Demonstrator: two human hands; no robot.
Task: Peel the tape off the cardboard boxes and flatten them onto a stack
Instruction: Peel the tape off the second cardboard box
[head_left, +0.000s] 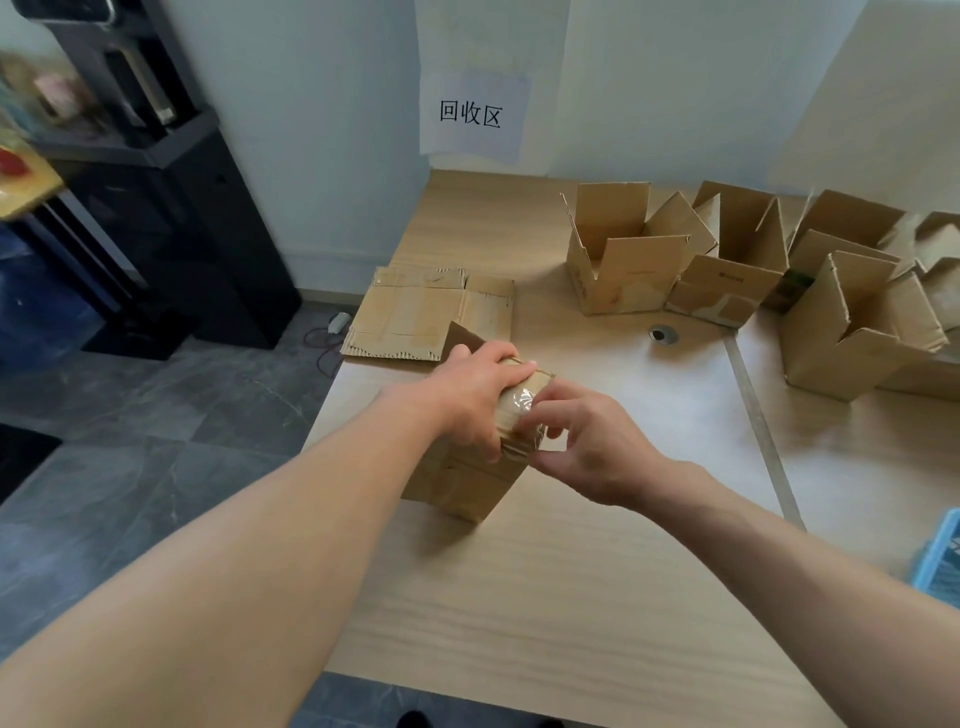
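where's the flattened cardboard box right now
In the head view, the flattened brown cardboard box lies at the left edge of the light wooden table, just beyond the small taped cardboard box gripped by the left hand.

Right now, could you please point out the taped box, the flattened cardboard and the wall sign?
taped box (462, 486): head view, on its lower side wall.
flattened cardboard (415, 317): head view, middle of its top panel.
wall sign (470, 114): head view, on its printed characters.

wooden table (597, 597) | flattened cardboard (415, 317) far-left | open boxes (623, 270) back-right | taped box (467, 483) centre
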